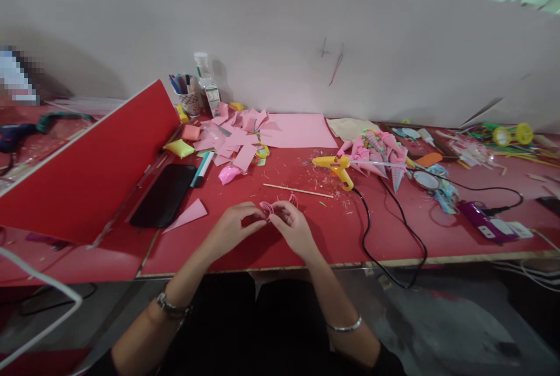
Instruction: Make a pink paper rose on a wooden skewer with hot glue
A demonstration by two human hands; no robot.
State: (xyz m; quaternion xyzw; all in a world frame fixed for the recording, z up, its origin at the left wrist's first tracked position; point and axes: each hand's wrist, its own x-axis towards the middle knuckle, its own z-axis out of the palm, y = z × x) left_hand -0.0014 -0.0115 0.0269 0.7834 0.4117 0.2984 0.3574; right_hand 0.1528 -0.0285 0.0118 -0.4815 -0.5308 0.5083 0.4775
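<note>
While pinching pink coil (266, 210), both hands (294, 225) together

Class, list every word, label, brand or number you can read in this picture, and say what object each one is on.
No text reads clearly anywhere.
Small carton by the pen cup: printed label, too small to read.
Back board: pen scribbles, not letters.
Purple device with white tag: blurred.
Pink paper coil between left hand and right hand: no print.

The pink curl (266, 209) is mostly hidden between both hands' fingertips (too small to make out). At nine o'clock, a pixelated patch (15, 75) hides something; elbows are cut off at six o'clock.
</note>
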